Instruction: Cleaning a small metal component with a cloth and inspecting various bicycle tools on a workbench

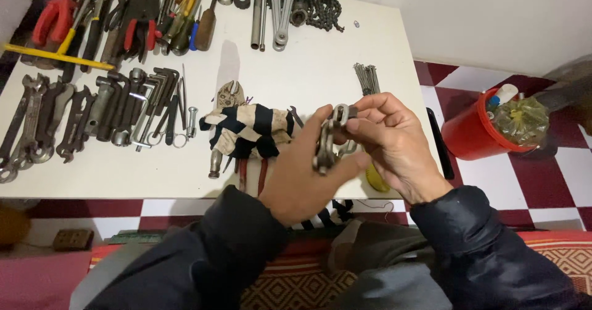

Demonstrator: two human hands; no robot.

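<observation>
Hands are front and centre over the near edge of the white table [185, 180]. Left hand [302, 183] has its fingers curled around a short length of chain links [325, 146], gripping it from below with the thumb pressed up along the side, so it's closed on that piece. Right hand [394, 140] comes in from the other side, fingertips pinched on the top end of the same metal piece, right where a small ring-shaped part sticks up. So both hands are touching it, held up in the air just above the table edge, roughly upright.

Right behind the hands lies a black-and-cream checked rag [250, 128] draped over some tools. Further left there's a row of spanners [37, 122] and hex keys [154, 94], and at the back a pile of pliers and screwdrivers [148, 14]. A bundle of spokes [367, 78] sits near the right edge of the table, and a chain [324, 8] lies at the back. Off to the right on the checkered floor stands a red bucket [472, 131]. Something yellow [376, 179] peeks out under the right hand, can't tell what it is.
</observation>
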